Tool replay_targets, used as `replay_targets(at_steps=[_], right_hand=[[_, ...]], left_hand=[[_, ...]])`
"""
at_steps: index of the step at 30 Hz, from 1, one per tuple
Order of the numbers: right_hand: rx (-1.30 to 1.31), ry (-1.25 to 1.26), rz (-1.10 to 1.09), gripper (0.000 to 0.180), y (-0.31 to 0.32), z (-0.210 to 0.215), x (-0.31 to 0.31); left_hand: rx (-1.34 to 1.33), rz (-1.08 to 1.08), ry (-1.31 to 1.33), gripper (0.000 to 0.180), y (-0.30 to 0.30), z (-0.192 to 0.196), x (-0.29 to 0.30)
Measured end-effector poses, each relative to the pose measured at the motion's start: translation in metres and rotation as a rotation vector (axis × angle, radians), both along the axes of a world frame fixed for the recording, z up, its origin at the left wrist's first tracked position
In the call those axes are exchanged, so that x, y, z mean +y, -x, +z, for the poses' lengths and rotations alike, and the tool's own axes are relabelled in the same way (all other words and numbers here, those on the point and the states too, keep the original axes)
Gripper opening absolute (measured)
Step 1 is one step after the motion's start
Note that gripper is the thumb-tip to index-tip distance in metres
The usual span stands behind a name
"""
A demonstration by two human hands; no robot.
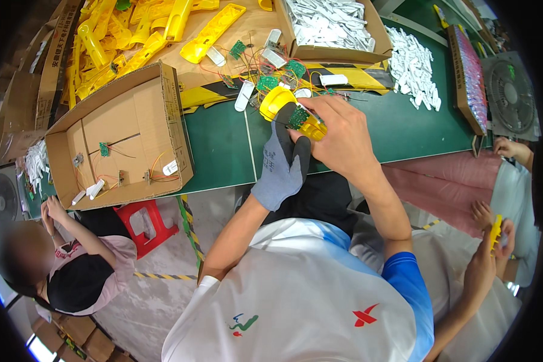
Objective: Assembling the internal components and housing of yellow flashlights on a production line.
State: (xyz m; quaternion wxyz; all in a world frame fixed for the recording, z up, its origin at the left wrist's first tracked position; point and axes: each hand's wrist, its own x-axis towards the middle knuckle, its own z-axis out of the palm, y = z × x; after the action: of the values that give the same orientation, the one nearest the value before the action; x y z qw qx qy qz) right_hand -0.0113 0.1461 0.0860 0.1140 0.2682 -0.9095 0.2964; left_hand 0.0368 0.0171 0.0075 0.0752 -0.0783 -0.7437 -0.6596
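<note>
1 ylw shell [276, 101] | held btwn gloved L hand [282, 152] & R hand [342, 134]

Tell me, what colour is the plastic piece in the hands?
The plastic piece is bright yellow, seen best in the head view.

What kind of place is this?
Probably a factory workshop: there are loose green circuit boards, a heap of yellow shells and a cardboard box full of white parts.
</note>
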Motion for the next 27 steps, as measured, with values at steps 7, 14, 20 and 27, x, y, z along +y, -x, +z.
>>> replay_targets(at_steps=[7,14,20,27], right_hand=[[-0.046,-0.047,0.042,0.048,0.001,0.000,0.005],[0.069,-0.035,0.100,0.048,0.007,-0.002,0.013],[-0.053,-0.033,0.037,0.054,-0.017,0.001,-0.003],[0.188,0.345,0.107,0.048,-0.047,0.006,-0.003]], left_hand=[[-0.008,0.008,0.019,0.058,-0.004,0.001,0.005],[-0.148,0.017,-0.041,0.053,0.000,0.014,0.004],[-0.124,0.272,-0.275,0.045,-0.013,0.021,-0.009],[-0.031,0.278,-0.466,0.056,-0.045,0.048,-0.036]])
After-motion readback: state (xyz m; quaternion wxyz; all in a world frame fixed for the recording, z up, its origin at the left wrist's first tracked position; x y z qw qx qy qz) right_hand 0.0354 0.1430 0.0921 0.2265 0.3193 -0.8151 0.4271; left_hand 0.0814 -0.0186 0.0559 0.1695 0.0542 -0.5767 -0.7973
